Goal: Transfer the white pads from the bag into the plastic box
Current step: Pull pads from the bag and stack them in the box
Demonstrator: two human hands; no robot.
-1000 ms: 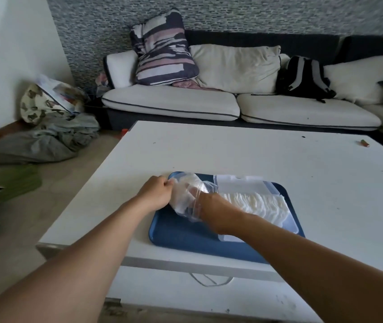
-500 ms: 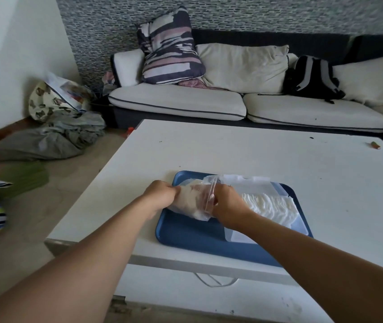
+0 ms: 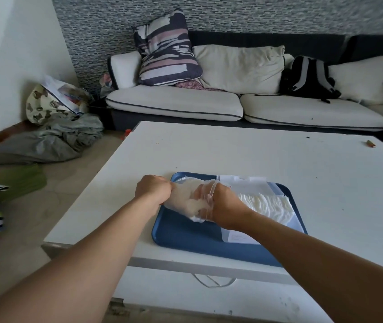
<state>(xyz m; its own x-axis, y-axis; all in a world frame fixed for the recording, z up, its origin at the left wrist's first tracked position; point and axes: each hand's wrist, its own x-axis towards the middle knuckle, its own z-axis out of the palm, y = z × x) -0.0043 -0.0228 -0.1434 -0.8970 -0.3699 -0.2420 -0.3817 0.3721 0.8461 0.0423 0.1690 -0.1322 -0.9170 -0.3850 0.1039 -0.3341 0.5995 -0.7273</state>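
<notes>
A clear plastic bag [image 3: 185,197] with white pads inside lies over the left part of a blue tray [image 3: 181,236]. My left hand [image 3: 154,188] grips the bag's closed left end. My right hand [image 3: 223,206] is pushed into the bag's open mouth, fingers hidden inside among the pads. Right of the bag, a clear plastic box [image 3: 288,223] on the tray holds a row of white pads [image 3: 267,203]. Its lid [image 3: 246,183] stands open behind.
The tray sits near the front edge of a white table [image 3: 232,150]. A small reddish object [image 3: 370,143] lies at the table's far right. A sofa [image 3: 209,101] with cushions and a black backpack [image 3: 307,78] is behind; clothes and toys litter the floor at left.
My right hand has gone deeper into the bag, and the bag has flattened down towards the tray. The left hand keeps its grip on the bag's end.
</notes>
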